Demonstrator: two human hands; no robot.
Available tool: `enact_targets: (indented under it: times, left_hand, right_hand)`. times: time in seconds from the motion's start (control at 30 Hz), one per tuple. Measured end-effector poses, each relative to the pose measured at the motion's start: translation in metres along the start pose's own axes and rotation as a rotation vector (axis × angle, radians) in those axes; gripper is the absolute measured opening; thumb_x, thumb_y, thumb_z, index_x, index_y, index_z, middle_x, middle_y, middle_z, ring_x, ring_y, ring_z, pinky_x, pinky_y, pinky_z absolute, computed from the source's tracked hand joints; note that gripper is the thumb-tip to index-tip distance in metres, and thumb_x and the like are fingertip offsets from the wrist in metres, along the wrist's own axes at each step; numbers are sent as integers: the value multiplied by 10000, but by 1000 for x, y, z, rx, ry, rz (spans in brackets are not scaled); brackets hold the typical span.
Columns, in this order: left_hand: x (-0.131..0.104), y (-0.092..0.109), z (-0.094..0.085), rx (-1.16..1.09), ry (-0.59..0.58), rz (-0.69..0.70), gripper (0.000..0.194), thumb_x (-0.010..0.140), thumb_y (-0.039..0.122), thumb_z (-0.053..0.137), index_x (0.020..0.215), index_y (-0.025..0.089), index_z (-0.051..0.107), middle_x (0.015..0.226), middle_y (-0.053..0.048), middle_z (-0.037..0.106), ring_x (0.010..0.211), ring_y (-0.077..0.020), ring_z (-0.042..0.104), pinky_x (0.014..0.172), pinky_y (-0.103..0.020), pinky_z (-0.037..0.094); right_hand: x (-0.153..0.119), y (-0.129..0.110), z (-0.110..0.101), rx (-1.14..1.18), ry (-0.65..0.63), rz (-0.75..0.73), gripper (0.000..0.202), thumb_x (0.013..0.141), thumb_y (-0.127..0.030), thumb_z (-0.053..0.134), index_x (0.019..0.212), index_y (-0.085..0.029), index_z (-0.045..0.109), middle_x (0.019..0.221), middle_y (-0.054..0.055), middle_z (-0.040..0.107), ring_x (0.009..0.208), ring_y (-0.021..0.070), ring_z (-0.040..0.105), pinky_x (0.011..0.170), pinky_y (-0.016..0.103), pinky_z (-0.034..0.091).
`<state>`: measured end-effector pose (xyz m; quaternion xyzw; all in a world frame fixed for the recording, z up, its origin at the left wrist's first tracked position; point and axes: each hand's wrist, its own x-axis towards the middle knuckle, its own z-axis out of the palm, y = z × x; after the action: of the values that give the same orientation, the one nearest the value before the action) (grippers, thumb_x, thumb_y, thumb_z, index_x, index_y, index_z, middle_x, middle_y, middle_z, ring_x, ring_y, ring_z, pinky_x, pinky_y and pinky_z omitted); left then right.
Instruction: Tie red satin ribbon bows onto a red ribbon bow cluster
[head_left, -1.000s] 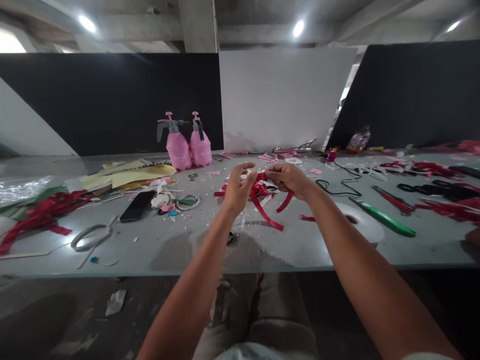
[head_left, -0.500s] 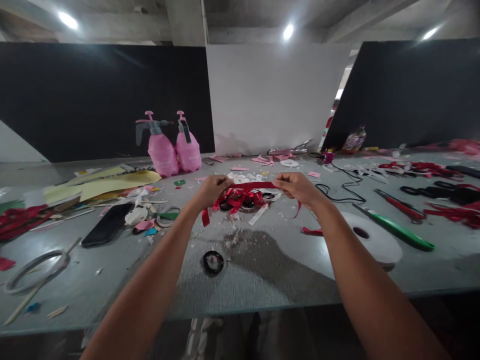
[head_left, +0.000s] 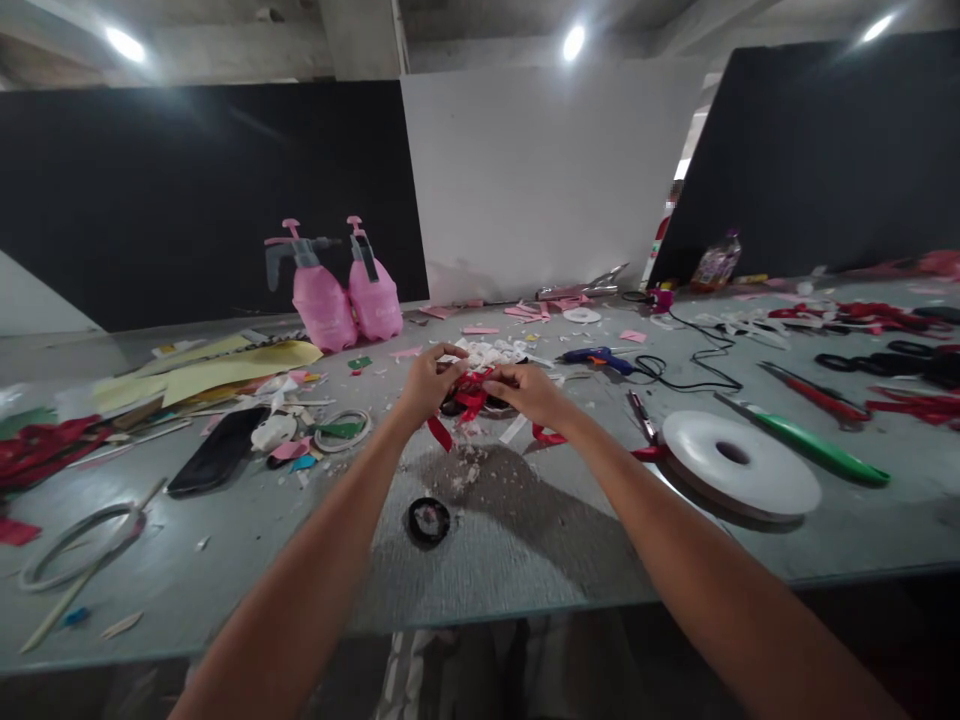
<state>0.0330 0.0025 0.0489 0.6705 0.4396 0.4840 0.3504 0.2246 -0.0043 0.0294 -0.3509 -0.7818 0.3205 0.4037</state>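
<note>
Both hands are close together over a small heap at the middle of the table. My left hand (head_left: pixel 433 380) has its thumb and fingers closed at the left side of red ribbon (head_left: pixel 471 396). From the right, my right hand (head_left: pixel 523 388) pinches the same ribbon. Red tails hang below the fingers. White scraps (head_left: pixel 495 353) lie just behind the hands, and dark round pieces partly show beneath the ribbon. A black ring (head_left: pixel 428 522) rests nearer the table's front edge.
Right: blue glue gun (head_left: pixel 600 358) with a black cable, white roll (head_left: pixel 742 465), green-handled tool (head_left: pixel 817 445), red-handled tool (head_left: pixel 814 392). Left: black phone (head_left: pixel 217 450), pale ring (head_left: pixel 82 545), yellow sheets (head_left: pixel 232 370). Two pink spray bottles (head_left: pixel 322 305) stand behind.
My hands have come closer together, the right one moving left. The red ribbon stretched between them is now bunched. The glue gun and more of the white roll have come into view.
</note>
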Motion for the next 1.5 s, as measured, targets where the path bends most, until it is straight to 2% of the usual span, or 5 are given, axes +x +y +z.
enact_targets:
  times: [0.27,0.43,0.7,0.93,1.5]
  left_hand:
    - [-13,1,-6,7,-124,10,395,744,452,660,984,141,626,622,1,605,493,-87,477,470,-189,322]
    - [-19,5,-9,145,-267,33,384,738,503,658,746,118,659,580,-6,562,515,-88,457,482,-205,291]
    - [-19,1,-2,-14,-234,-119,373,780,502,573,643,171,467,483,52,419,395,-53,302,417,-201,206]
    - [-22,-1,-4,211,-184,180,458,687,430,718,1047,196,559,780,16,587,659,-108,542,629,-210,408]
    - [-17,-2,-10,427,-138,265,458,919,476,389,596,156,443,555,35,384,549,-94,346,541,-238,252]
  right_hand:
    - [-12,-9,-3,-33,97,-27,415,890,-481,468,679,-155,616,588,-18,492,562,103,428,554,241,302]
    - [-16,-7,-5,-76,88,-137,189,823,-297,583,936,-176,674,838,21,646,700,130,546,656,244,388]
    - [-13,-1,-5,-239,150,-232,141,790,-247,637,915,-204,689,881,46,635,815,174,582,753,289,420]
    - [-10,12,2,-159,197,-136,118,776,-245,619,852,-176,676,771,15,635,663,130,528,639,248,378]
    - [-14,0,-7,47,84,3,294,789,-357,597,935,-146,740,716,20,617,615,113,483,607,252,347]
